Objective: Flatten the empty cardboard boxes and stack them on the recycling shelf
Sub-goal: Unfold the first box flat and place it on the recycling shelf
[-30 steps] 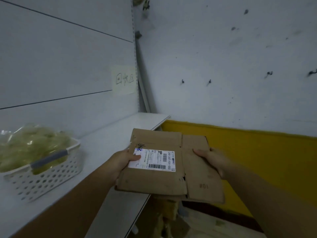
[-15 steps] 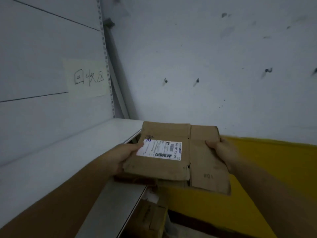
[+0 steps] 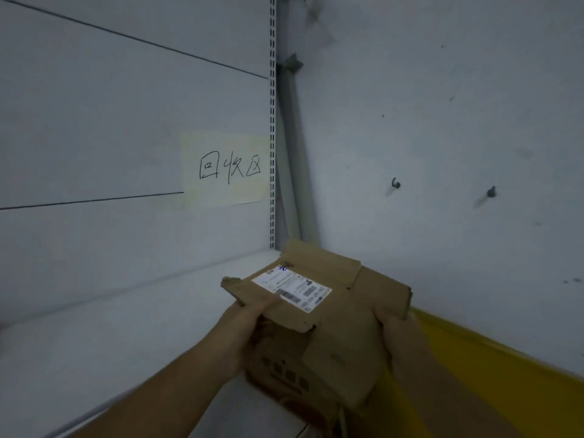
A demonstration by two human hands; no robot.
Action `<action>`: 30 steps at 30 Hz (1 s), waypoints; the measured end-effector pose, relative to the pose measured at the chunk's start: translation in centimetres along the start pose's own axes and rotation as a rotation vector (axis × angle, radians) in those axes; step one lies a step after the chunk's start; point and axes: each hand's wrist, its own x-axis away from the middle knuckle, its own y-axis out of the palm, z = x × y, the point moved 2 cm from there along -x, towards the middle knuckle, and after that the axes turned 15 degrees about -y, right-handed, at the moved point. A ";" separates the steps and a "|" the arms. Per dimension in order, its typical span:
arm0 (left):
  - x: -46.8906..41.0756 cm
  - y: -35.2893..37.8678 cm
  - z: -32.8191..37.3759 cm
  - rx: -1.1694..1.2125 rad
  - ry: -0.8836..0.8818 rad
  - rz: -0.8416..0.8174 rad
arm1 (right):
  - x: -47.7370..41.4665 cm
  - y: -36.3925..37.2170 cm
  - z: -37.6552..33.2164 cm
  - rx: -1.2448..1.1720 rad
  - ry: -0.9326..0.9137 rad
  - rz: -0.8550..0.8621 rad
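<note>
Left hand [image 3: 246, 333] grips the left edge of the flattened cardboard boxes [image 3: 331, 314], thumb on top just beside the white shipping label [image 3: 292, 287]. Right hand [image 3: 399, 339] clamps the right edge. The stack is tilted over the right end of the white shelf [image 3: 110, 327]; contact unclear. Behind: handwritten paper note [image 3: 224, 169], slotted upright [image 3: 272, 121], yellow wall band [image 3: 521, 390].

Head view, down toward shelf [image 3: 132, 327] corner.
</note>
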 end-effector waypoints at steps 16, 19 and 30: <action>-21.6 -10.2 9.4 -0.113 -0.042 0.613 | -20.3 11.4 5.2 0.708 -0.785 -0.709; -22.6 -9.7 9.5 -0.238 0.009 0.870 | -20.9 16.6 6.0 0.736 -0.922 -1.068; -21.8 -7.6 7.6 -0.576 0.170 1.440 | -22.6 19.9 9.9 0.925 -0.937 -1.320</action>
